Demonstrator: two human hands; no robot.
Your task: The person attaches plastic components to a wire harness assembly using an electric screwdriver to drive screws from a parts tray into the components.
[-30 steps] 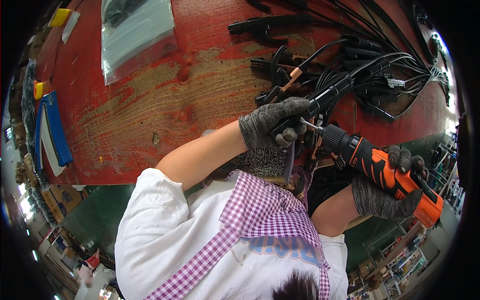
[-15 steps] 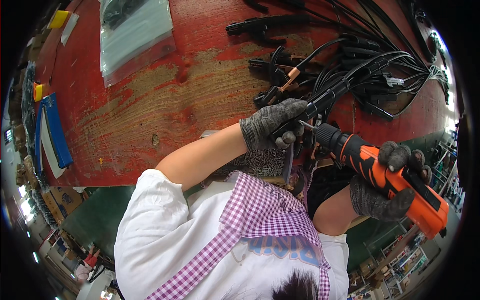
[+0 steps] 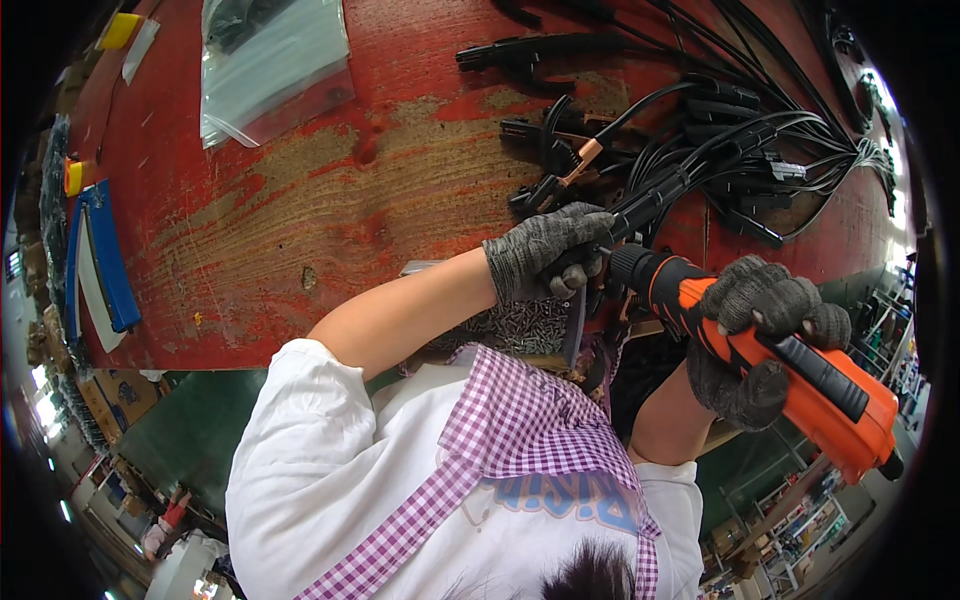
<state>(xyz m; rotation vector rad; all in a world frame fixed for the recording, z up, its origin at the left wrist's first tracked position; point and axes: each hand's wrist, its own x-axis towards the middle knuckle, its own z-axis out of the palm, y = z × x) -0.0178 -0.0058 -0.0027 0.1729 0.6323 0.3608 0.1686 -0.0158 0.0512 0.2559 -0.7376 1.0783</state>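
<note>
My left hand (image 3: 550, 252), in a dark grey knit glove, is closed around the black handle of a welding electrode holder (image 3: 632, 212). Its black cable runs off to the upper right. In my right hand (image 3: 755, 335), also gloved, is an orange and black power screwdriver (image 3: 835, 410), gripped around its body. The chuck points left, right up against the held handle beside my left fingers. Whether the tip sits in a screw there cannot be made out.
More black holders and clamps (image 3: 580, 160), one with a copper-coloured part, lie beyond my hands with bundled black cables (image 3: 800, 125). A box of small screws (image 3: 530, 325) stands at the near edge. Further left are a clear plastic bag (image 3: 280, 75) and a blue object (image 3: 105, 260) on the worn red table (image 3: 250, 250).
The screwdriver has moved left, closer to my left hand, and its metal bit is now mostly out of sight. My left hand has barely moved on the handle.
</note>
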